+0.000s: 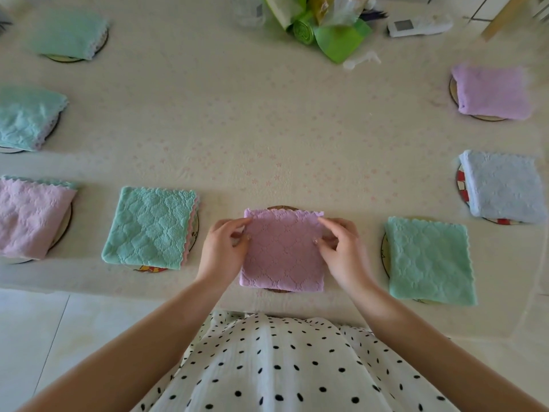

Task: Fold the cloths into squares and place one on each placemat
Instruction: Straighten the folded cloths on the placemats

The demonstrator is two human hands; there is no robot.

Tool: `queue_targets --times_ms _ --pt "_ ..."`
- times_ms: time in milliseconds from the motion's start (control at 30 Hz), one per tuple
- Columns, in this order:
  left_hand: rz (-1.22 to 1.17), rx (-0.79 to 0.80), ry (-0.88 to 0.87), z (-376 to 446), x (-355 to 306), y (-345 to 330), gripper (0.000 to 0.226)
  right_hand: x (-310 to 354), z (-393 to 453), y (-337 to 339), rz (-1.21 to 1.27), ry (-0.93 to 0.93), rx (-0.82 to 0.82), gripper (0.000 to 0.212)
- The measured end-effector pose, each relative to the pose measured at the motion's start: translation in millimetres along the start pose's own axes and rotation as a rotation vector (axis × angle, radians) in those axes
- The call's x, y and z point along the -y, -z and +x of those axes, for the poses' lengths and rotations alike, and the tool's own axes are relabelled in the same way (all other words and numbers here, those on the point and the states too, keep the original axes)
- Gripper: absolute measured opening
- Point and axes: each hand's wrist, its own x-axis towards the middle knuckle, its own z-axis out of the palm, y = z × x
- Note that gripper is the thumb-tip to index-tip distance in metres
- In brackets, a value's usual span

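Note:
A folded purple cloth [282, 254] lies as a square on a round placemat [280, 207] at the table's near edge, straight in front of me. My left hand [224, 251] pinches its left edge with curled fingers. My right hand [341, 251] pinches its right edge the same way. Folded cloths cover the other placemats: a green cloth [148, 227] to the left, a green cloth [429, 260] to the right, a pink cloth [29, 218] at far left, a blue cloth [502, 188] and a purple cloth [493, 92] on the right.
Two more green folded cloths [26, 117] [69, 34] sit on mats at the back left. A pile of green bags [326, 28], a clear bottle [248, 10] and a white remote [419, 25] stand at the far edge. The tablecloth [252, 129] is pale with small pink flowers.

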Motion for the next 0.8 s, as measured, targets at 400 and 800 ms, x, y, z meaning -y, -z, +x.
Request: queue_targets --times_ms 400,800 --pt "0.776 0.194 -0.539 -7 17 -31 0.066 -7 -8 -34 -0.716 0.428 0.145 0.073" --pt "0.304 0.052 -0.373 5 21 30 0.037 24 1 -25 -0.313 0.416 0.12 0.069"
